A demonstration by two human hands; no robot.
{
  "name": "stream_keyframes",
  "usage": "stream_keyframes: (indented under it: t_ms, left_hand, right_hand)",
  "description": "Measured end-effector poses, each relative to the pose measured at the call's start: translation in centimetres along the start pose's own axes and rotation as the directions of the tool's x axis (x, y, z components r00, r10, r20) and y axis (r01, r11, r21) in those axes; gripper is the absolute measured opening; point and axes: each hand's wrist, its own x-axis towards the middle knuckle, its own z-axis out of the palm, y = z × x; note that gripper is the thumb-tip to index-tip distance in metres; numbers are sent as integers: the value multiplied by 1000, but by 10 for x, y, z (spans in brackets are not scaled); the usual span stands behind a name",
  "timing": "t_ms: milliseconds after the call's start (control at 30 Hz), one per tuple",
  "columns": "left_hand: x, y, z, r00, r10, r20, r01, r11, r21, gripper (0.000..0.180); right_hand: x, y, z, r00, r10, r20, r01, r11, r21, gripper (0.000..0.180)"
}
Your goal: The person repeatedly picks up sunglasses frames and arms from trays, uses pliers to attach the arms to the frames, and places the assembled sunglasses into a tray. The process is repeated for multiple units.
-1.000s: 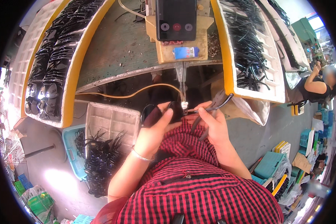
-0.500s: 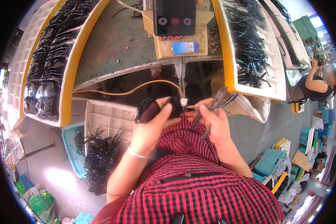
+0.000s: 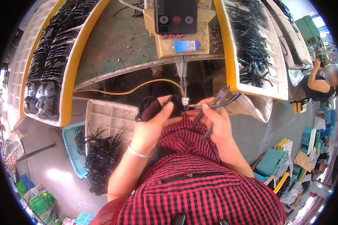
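My left hand point(image 3: 154, 119) is closed on a sunglasses front point(image 3: 149, 108) with dark lenses and a black rim. The thumb presses near its second lens. Close to its right end, my right hand point(image 3: 218, 122) pinches a glossy black temple arm point(image 3: 231, 100), whose curved tip points up and right. The temple's inner end meets the front at the hinge; whether they are joined I cannot tell. Pliers point(image 3: 221, 95) with dark handles also rest in my right hand, jaws upward, handles sticking out below the fingers. A thin metal nozzle-like rod point(image 3: 184, 90) stands just above the hinge.
A yellow-edged tray point(image 3: 66, 82) of sunglasses stands at left, another tray point(image 3: 232, 71) of black temple arms at right. Ahead, a phone point(image 3: 175, 17) and blue packet point(image 3: 186, 46) sit on the bench point(image 3: 112, 48). Black parts point(image 3: 101, 161) fill a lower-left tray. A co-worker point(image 3: 319, 82) is far right.
Both hands stay almost in place. The sunglasses front and the temple arm have risen very slightly, and the pliers have shifted a little in my right hand.
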Motion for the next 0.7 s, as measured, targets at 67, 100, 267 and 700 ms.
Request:
stream_keyframes:
  t_ms: [67, 100, 267, 700]
  left_hand:
    - [1, -2, -1, 1000, -1, 15, 1, 1000, -8, 34]
    - [2, -2, -2, 1000, -2, 23, 2, 1000, -12, 34]
    - [-1, 2, 0, 1000, -13, 22, 13, 1000, 11, 35]
    - [2, 0, -4, 1000, -6, 29, 6, 1000, 3, 35]
  right_hand:
    - [0, -1, 0, 1000, 8, -2, -8, 1000, 6, 16]
    - [0, -1, 2, 1000, 15, -2, -15, 1000, 11, 16]
    - [0, 0, -1, 1000, 28, -12, -28, 999, 22, 15]
    - [1, 0, 0, 1000, 17, 12, -17, 998, 64, 14]
